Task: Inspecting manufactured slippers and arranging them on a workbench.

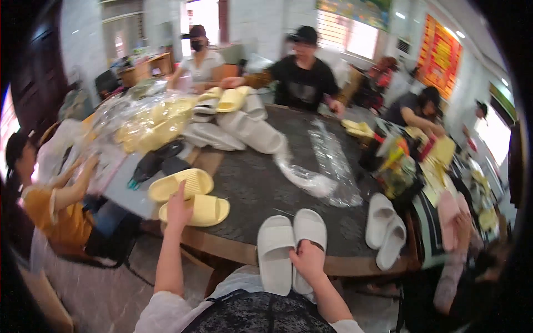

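Observation:
At the table's near edge my right hand is closed on a white slide sandal. Its mate, another white slide, stands against it on the left, toes pointing away from me. Over to the left, my left hand reaches onto a pair of pale yellow slides, index finger stretched out. That finger lies across the farther yellow slide. The palm covers the heel side of the nearer yellow slide, and its other fingers are partly hidden.
White slides lie at the dark table's right edge. Grey slides and bagged yellow ones are heaped at the far left. Clear plastic wrap crosses the middle. Several people sit or stand around; a co-worker's hand touches pink slides.

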`<action>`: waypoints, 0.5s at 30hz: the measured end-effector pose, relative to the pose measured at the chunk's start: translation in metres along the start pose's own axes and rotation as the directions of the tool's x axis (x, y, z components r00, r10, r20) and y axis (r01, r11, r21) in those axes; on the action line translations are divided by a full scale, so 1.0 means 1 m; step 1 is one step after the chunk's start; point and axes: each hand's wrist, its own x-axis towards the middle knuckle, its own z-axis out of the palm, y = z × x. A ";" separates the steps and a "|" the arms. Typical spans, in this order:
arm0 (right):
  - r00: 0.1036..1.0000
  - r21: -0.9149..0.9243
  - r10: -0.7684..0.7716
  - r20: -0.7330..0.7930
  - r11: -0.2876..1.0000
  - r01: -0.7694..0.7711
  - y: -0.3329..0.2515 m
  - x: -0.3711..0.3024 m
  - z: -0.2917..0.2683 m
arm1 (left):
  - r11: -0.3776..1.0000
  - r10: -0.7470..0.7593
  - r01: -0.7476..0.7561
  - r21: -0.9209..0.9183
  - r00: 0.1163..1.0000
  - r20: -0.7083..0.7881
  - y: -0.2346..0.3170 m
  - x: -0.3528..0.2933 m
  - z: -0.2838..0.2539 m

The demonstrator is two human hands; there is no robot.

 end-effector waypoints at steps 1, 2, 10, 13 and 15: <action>1.000 -0.041 0.007 -0.018 0.999 -0.008 0.005 -0.003 -0.003 | 0.998 0.007 -0.007 -0.062 1.000 -0.012 0.006 -0.007 0.004; 0.996 -0.054 0.069 -0.060 0.996 -0.072 0.008 -0.005 -0.011 | 0.992 0.008 -0.011 -0.127 1.000 -0.026 0.009 -0.015 0.008; 0.895 -0.140 0.223 -0.386 0.945 -0.296 0.073 -0.002 -0.120 | 0.762 -0.077 0.318 -0.564 0.909 0.409 0.125 -0.046 0.042; 0.798 -0.145 0.272 -0.537 0.903 -0.405 0.129 0.011 -0.159 | 0.434 -0.006 0.569 -0.698 0.777 0.629 0.166 -0.067 0.069; 0.760 -0.157 0.273 -0.589 0.885 -0.439 0.166 0.016 -0.175 | 0.290 0.118 0.652 -0.700 0.702 0.703 0.184 -0.084 0.079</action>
